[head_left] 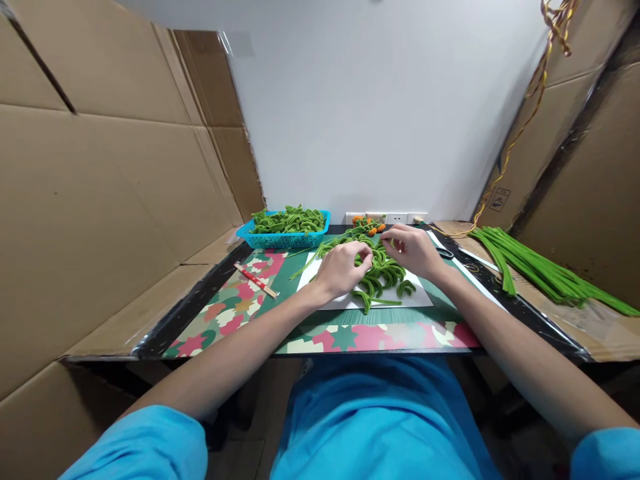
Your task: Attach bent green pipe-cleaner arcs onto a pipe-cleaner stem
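Curled pieces of green pipe cleaner lie in a loose pile on a white sheet of paper. Over the left part of the pile is my left hand, its thumb and forefinger pinched together. My right hand hovers at the pile's right side, also closed in a pinch. Whatever sits between the fingertips of either hand is too small or hidden to make out. Just behind the pile lies a bunch of orange fuzzy balls on green stems.
A blue plastic basket heaped with green pipe-cleaner pieces stands back left. Chopsticks in a red wrapper lie on the patterned mat. Black-handled scissors and long green pipe cleaners are at right. Cardboard walls flank the table.
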`<state>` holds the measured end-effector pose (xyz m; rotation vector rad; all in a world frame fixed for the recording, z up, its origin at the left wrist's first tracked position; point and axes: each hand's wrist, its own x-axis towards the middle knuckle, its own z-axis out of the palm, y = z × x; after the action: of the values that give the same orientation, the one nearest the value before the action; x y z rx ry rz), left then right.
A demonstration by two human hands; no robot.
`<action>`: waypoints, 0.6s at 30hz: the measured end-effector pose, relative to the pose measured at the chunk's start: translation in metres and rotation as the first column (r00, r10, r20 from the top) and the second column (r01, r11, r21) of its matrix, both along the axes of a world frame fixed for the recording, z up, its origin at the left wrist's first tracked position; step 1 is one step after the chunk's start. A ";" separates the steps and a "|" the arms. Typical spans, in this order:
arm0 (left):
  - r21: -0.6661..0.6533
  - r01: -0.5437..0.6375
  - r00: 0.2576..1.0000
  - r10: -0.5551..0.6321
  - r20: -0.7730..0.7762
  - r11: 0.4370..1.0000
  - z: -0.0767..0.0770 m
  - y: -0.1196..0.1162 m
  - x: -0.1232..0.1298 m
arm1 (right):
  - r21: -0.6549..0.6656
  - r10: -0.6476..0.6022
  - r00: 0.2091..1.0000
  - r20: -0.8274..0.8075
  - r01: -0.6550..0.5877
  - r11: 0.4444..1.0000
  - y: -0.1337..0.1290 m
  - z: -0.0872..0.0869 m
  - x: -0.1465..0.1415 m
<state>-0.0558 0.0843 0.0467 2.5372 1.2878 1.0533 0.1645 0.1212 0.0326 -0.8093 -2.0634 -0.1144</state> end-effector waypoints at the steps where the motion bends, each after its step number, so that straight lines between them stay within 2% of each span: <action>1: -0.001 -0.017 1.000 0.017 -0.005 1.000 0.001 0.000 0.000 | -0.033 -0.062 0.998 0.011 0.062 0.998 0.005 0.000 0.008; 4: 0.023 -0.080 0.997 0.080 -0.006 0.997 0.005 0.002 -0.005 | -0.146 -0.245 0.967 0.074 0.254 0.956 0.020 -0.002 0.035; 6: 0.069 -0.110 0.993 0.113 -0.028 0.991 0.009 0.006 -0.010 | -0.220 -0.305 0.945 0.121 0.325 0.920 0.029 -0.005 0.051; 9: 0.156 -0.110 0.986 0.127 -0.105 0.982 0.013 0.012 -0.021 | -0.328 -0.273 0.941 0.202 0.327 0.886 0.040 -0.013 0.062; 14: 0.181 -0.139 0.971 0.170 -0.170 0.974 0.014 0.021 -0.033 | -0.407 -0.177 0.928 0.328 0.308 0.860 0.045 -0.023 0.054; 16: 0.201 -0.097 0.965 0.142 -0.222 0.975 0.013 0.022 -0.034 | -0.430 -0.147 0.925 0.351 0.298 0.852 0.046 -0.024 0.052; 18: 0.210 -0.005 0.953 0.068 -0.295 0.978 0.012 0.022 -0.034 | -0.469 -0.090 0.932 0.350 0.258 0.844 0.047 -0.022 0.054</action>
<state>-0.0899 0.1062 0.0591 2.9362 1.3623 0.8717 0.2185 0.1681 0.0106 -1.3867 -2.3544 0.2311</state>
